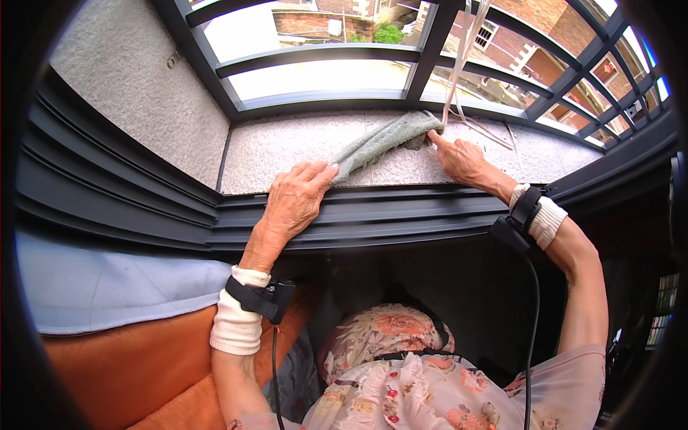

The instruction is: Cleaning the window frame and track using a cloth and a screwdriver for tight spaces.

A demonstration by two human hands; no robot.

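A grey-green cloth (384, 142), folded into a long strip, lies slantwise across the pale, rough stone window ledge (290, 145). At its near left end, my left hand (298, 199) holds the cloth between thumb and fingers above the dark metal window track (344, 215). My right hand (465, 161) is at the far right end, its index finger pressed against the cloth and the other fingers curled; whether it grips the cloth cannot be told. Both wrists carry white cuffs with black straps and cabled devices.
Dark metal window bars (322, 54) close off the ledge's far side. Clear thin tubes (457, 70) hang down onto the ledge right of the cloth. A rough side wall (145, 86) bounds the left. An orange sofa (140, 365) with a light blue cover (118, 285) stands at lower left.
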